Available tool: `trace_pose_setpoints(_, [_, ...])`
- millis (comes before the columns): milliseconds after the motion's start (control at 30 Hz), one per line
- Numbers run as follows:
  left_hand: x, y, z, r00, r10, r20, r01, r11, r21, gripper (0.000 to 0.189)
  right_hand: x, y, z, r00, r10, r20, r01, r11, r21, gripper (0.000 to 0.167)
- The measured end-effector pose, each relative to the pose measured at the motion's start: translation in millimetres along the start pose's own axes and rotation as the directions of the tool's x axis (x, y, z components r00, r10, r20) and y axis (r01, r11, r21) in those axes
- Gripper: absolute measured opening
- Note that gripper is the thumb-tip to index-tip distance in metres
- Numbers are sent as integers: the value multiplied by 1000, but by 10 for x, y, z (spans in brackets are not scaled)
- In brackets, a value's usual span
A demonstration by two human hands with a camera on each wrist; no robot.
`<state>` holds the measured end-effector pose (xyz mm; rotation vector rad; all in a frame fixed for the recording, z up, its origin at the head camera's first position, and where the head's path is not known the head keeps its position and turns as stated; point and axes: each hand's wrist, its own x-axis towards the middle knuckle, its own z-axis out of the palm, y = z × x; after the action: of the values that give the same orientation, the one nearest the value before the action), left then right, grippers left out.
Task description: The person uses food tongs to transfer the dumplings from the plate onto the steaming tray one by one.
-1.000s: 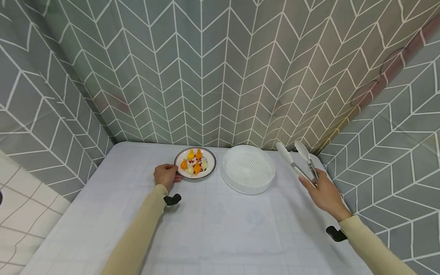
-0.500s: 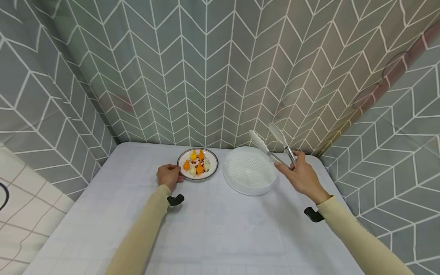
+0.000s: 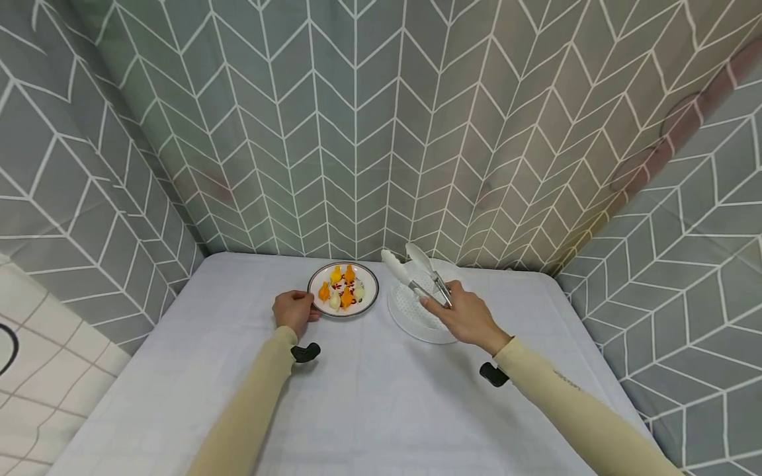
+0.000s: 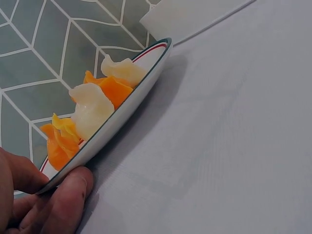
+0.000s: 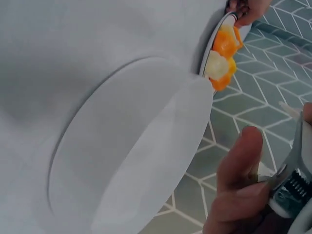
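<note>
As plate [image 3: 370,284] stays, tongs [image 3: 426,266] shifted left, over strainer [image 3: 412,321].

We see six dumplings [image 3: 346,299] — three orange, two pale, one yellow — on a round, dark-rimmed white plate [image 3: 369,281], its edge pinched by the left hand [image 3: 293,309]. Just beside it sits a white perforated tray [image 3: 417,322]; above, the right hand [image 3: 469,320] holds white-tipped metal tongs [image 3: 412,285], spread apart.
</note>
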<state>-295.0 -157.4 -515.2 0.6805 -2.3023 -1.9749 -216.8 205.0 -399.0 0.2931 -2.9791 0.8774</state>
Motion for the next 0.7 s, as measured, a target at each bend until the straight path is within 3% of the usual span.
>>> trace_pose_setpoints(367, [-30,-8,-15,999,47,-7,-47,998,30,34,156,-381,336,1000,1,27,4,984,-178,57])
trace_pose_setpoints(700, [-9,4,8,999,43,-1,-43,998,36,34,230,-617,520,998,28,65,-11,968,-250,58])
